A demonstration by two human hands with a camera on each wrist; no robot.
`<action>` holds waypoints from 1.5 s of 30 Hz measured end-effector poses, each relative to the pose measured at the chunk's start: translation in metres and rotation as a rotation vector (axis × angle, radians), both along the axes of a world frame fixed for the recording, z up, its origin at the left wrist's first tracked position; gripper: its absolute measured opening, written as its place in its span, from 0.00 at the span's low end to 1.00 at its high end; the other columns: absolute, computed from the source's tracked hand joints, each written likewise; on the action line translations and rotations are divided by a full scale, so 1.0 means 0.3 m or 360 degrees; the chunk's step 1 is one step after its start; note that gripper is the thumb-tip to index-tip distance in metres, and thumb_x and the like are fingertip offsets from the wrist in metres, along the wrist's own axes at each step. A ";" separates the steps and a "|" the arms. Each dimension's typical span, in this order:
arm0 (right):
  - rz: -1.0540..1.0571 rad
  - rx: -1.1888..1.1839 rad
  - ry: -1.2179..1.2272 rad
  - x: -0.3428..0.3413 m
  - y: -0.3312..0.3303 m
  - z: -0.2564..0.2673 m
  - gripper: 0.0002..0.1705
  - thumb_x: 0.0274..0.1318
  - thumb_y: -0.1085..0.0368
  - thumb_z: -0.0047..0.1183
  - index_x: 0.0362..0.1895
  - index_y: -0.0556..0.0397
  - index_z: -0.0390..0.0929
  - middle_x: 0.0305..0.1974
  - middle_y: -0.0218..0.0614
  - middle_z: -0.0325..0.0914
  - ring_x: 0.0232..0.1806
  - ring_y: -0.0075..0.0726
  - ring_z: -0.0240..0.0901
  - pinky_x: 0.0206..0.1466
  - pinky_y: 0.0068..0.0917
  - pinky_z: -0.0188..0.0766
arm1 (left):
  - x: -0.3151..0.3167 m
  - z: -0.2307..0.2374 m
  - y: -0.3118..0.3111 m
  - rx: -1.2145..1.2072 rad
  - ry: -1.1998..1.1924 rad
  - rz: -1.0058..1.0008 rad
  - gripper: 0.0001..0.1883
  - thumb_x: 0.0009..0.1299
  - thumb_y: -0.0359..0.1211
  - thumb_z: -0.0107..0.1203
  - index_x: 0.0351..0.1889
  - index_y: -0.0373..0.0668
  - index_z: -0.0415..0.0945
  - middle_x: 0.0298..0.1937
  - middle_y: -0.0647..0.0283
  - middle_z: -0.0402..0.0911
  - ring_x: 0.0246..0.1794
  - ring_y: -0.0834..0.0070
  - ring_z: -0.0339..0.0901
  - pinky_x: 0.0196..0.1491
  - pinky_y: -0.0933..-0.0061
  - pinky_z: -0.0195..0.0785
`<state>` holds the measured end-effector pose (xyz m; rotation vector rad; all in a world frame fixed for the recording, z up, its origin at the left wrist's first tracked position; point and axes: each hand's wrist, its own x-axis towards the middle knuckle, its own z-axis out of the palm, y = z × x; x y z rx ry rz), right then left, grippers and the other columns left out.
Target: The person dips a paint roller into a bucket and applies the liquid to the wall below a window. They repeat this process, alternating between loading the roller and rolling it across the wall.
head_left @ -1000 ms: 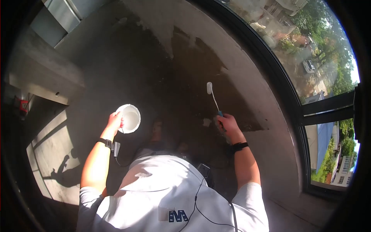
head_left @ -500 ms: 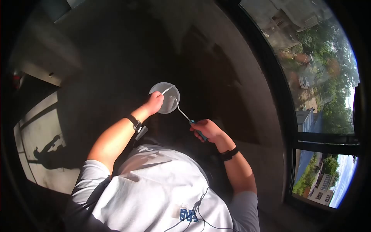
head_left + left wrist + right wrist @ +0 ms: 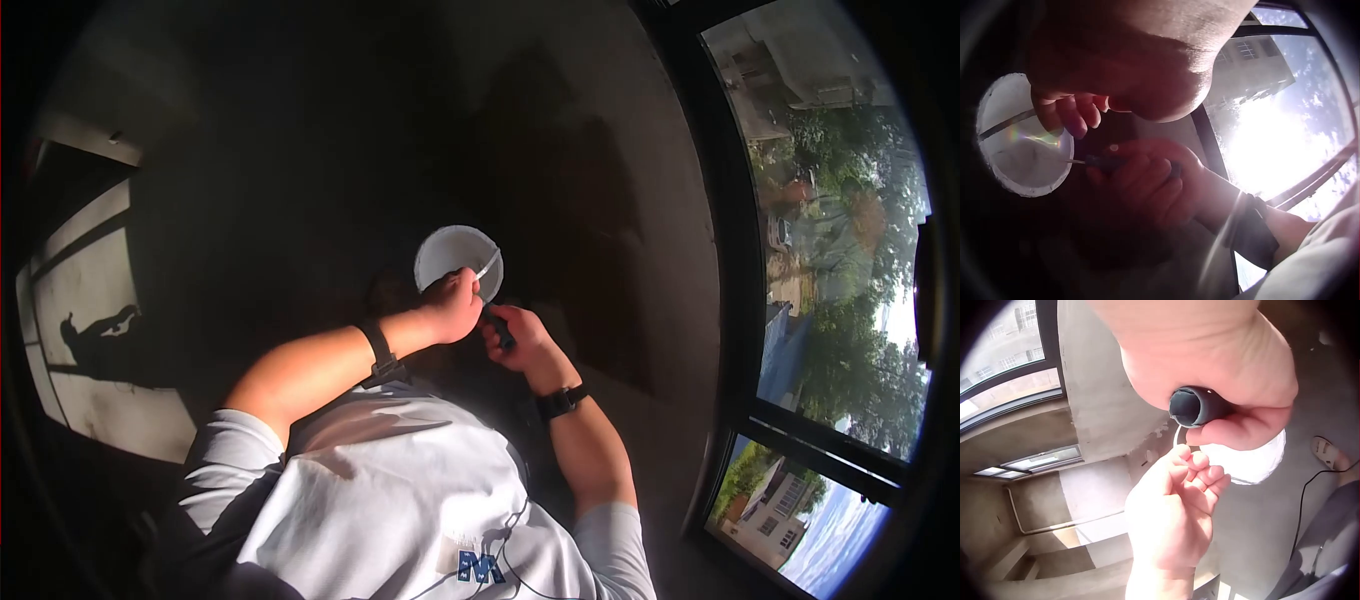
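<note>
A white bucket [image 3: 440,248] hangs in front of the person's body, its mouth facing the head camera. The left hand [image 3: 455,305] grips the bucket's flat strap-like handle [image 3: 489,263], its curled fingers seen from below in the left wrist view. Just right of it, the right hand [image 3: 518,338] holds a paint roller by its dark blue grip [image 3: 498,328]; the hollow butt of this grip [image 3: 1194,407] faces the right wrist camera. From the grip a thin metal rod [image 3: 1075,161] runs to the bucket's mouth. The roller head is hidden from view.
A large black-framed window [image 3: 735,240] lies along the right side. Beside it the wall [image 3: 670,200] carries a darker patch. A slippered foot [image 3: 1325,453] and a black cable [image 3: 1300,512] show below the bucket in the right wrist view.
The roller has come from the wall to the bucket, its head now out of sight. Both hands have drawn together, the left moving right with the bucket, the right moving left.
</note>
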<state>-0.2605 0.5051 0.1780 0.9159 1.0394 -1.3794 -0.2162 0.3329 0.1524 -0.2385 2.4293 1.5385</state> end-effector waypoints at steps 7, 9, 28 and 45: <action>-0.0014 -0.0008 0.0043 0.022 0.029 -0.060 0.09 0.65 0.58 0.43 0.34 0.45 0.71 0.21 0.27 0.68 0.19 0.24 0.61 0.20 0.23 0.53 | 0.040 -0.012 0.060 0.0169 -0.0235 -0.0183 0.10 0.64 0.27 0.46 0.43 0.34 0.66 0.35 0.50 0.79 0.37 0.52 0.78 0.43 0.57 0.70; 0.0002 -0.0022 0.0073 0.033 0.042 -0.063 0.09 0.65 0.58 0.43 0.34 0.46 0.72 0.21 0.27 0.68 0.19 0.25 0.61 0.20 0.23 0.53 | 0.042 -0.025 0.064 0.0194 -0.0275 -0.0310 0.13 0.63 0.27 0.47 0.46 0.32 0.66 0.38 0.49 0.79 0.42 0.51 0.78 0.46 0.58 0.71; -0.0301 -0.0023 -0.0104 0.162 0.170 -0.041 0.13 0.65 0.56 0.41 0.37 0.51 0.73 0.21 0.25 0.65 0.19 0.22 0.58 0.20 0.20 0.51 | 0.067 -0.031 0.112 0.0070 -0.0388 -0.0712 0.18 0.60 0.28 0.51 0.47 0.31 0.67 0.49 0.42 0.75 0.49 0.47 0.75 0.50 0.56 0.69; -0.0502 -0.0011 -0.0013 0.257 0.183 -0.060 0.15 0.66 0.55 0.41 0.38 0.53 0.74 0.21 0.26 0.65 0.19 0.25 0.59 0.21 0.25 0.54 | 0.075 0.023 0.133 0.0083 -0.0360 -0.0696 0.21 0.59 0.31 0.55 0.49 0.32 0.67 0.48 0.44 0.76 0.49 0.51 0.76 0.50 0.59 0.70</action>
